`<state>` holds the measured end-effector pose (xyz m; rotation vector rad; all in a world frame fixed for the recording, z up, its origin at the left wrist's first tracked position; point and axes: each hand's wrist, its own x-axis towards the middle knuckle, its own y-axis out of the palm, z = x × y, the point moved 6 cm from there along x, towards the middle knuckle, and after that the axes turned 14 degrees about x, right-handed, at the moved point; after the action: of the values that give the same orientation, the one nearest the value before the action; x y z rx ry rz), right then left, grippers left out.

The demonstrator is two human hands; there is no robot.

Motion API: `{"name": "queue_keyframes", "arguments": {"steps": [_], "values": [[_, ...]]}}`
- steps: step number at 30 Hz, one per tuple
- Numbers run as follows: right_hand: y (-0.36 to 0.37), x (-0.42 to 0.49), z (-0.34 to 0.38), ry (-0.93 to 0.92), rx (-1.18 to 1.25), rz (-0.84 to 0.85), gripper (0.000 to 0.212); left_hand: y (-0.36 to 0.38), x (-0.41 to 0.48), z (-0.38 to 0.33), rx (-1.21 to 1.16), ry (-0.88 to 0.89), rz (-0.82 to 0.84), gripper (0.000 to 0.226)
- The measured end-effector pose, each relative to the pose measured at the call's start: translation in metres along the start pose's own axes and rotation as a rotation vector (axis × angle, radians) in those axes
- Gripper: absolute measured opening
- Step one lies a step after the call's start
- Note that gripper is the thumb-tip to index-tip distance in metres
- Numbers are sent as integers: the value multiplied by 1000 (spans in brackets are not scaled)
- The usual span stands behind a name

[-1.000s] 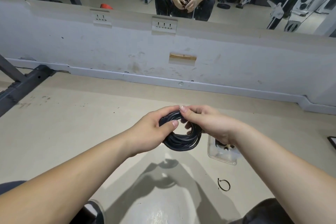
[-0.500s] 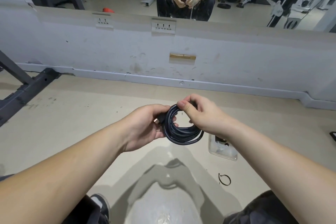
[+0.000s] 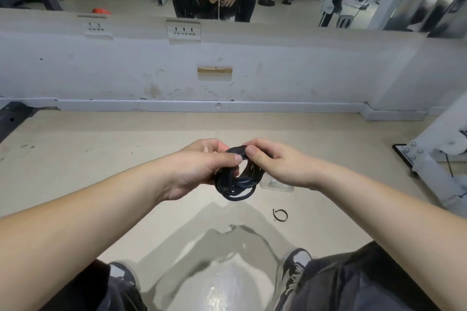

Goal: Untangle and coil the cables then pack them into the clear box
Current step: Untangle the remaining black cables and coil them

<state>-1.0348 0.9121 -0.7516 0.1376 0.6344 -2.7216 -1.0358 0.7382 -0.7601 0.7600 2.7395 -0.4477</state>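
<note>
A black cable wound into a small coil [image 3: 236, 184] hangs in the air above the beige floor, held between both hands. My left hand [image 3: 202, 166] grips the coil's left side, thumb across the top. My right hand [image 3: 278, 166] pinches the top of the coil between thumb and fingers. The clear box [image 3: 278, 186] lies on the floor just behind and below my right hand; only a strip of its near edge shows, the rest is hidden by the hand and coil.
A small black cable tie [image 3: 280, 215] lies on the floor to the right of the coil. A low white wall [image 3: 227, 63] with sockets runs across the back, mirror above. White gym machine base [image 3: 434, 159] at right, dark frame [image 3: 12, 118] at left. My shoes and knees are below.
The camera has turned to the right and down. Both hands have closed in on the top of the coil, thumbs now side by side; the coil hangs lower beneath them.
</note>
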Motion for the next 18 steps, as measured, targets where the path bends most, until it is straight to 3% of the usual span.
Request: {"name": "queue_keyframes", "arguments": {"steps": [3,6,10,14,18], "values": [[-11,-22,-29,154,-94,-128,59,21,12,9,98,-41,-63,22],[-13,-36,-61,276,-117,-159,60,35,29,26,119,-110,-139,31],[0,-34,-108,541,-228,-1,65,53,52,53,115,-171,-158,35],[17,0,-153,578,-405,189,54,62,75,85,95,-215,-158,27],[32,25,-225,706,-448,262,51,69,103,119,134,-251,-134,21]]}}
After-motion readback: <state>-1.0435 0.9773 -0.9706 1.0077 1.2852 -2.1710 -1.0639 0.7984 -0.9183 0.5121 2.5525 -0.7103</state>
